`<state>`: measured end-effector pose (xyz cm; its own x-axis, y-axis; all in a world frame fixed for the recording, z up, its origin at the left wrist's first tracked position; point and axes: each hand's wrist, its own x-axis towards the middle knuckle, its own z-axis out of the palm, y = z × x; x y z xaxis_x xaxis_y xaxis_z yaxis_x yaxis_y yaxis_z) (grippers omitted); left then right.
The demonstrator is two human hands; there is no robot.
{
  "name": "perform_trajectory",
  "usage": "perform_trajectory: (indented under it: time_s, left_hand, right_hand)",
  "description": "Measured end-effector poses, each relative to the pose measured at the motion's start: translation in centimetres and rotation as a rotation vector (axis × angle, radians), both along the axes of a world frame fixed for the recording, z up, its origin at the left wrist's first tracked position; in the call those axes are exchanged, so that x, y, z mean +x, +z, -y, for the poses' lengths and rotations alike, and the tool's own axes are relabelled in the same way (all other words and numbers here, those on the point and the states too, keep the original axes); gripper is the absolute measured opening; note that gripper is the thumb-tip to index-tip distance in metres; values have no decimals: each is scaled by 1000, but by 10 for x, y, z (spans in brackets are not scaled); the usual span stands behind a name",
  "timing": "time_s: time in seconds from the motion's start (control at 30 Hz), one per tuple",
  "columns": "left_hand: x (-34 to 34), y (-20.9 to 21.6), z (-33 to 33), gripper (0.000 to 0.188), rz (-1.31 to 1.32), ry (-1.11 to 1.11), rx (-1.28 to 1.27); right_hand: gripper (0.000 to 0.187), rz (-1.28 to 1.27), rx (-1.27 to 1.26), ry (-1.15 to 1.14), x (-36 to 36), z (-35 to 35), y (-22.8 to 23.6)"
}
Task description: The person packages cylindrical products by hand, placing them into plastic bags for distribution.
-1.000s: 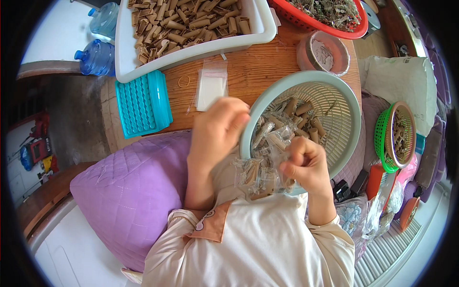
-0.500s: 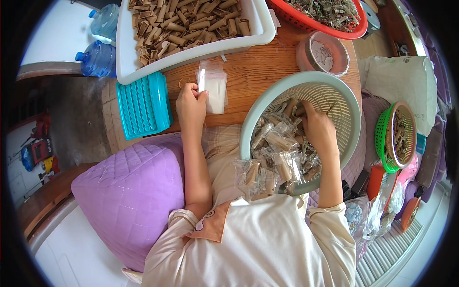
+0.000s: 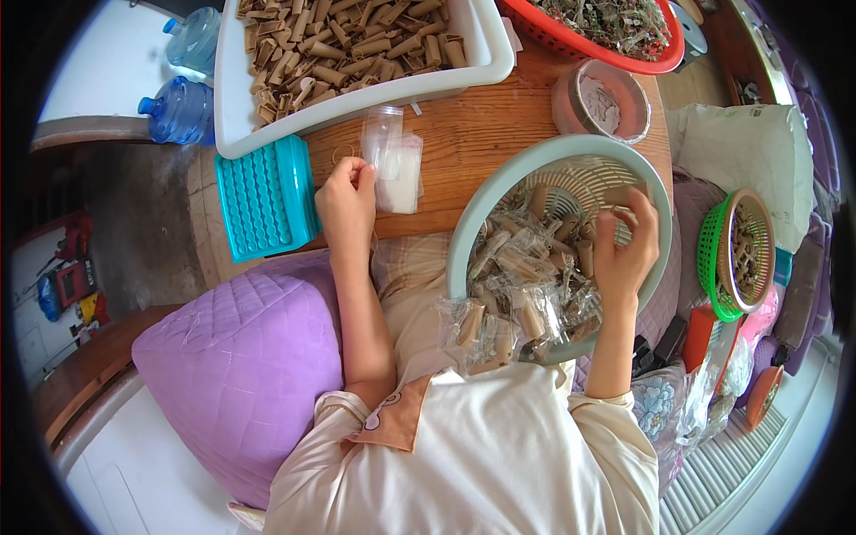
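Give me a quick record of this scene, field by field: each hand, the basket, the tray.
left hand: on the wooden table, fingertips at a stack of small clear bags
right hand: inside the pale green basket, among wrapped brown rolls
white tray: full of unwrapped brown rolls
teal lidded box: left of the left hand

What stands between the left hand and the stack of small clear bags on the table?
Nothing visible. The left hand rests on the wooden table with its fingertips at the edge of the clear bags; the turquoise tray lies off to its other side.
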<state>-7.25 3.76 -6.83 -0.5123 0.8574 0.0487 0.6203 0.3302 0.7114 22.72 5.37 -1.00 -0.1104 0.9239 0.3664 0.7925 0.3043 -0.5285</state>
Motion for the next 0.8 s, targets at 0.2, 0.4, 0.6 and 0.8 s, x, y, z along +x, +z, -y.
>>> perform_trajectory:
  time_s: [0.2,0.4,0.6,0.8]
  left_hand:
    - [3,7,-1,11,70,-9,-70]
    - [-3,2,2,12,-134,-76,3]
    - [1,6,1,6,117,-120,-142]
    - [4,6,1,7,101,-215,-171]
  right_hand:
    - [54,-609,484,215,2,0,-5]
    - [41,-1050,332,230,-12,13,19]
    - [47,-1213,129,209,-15,18,40]
    - [43,-1511,-10,281,-18,14,37]
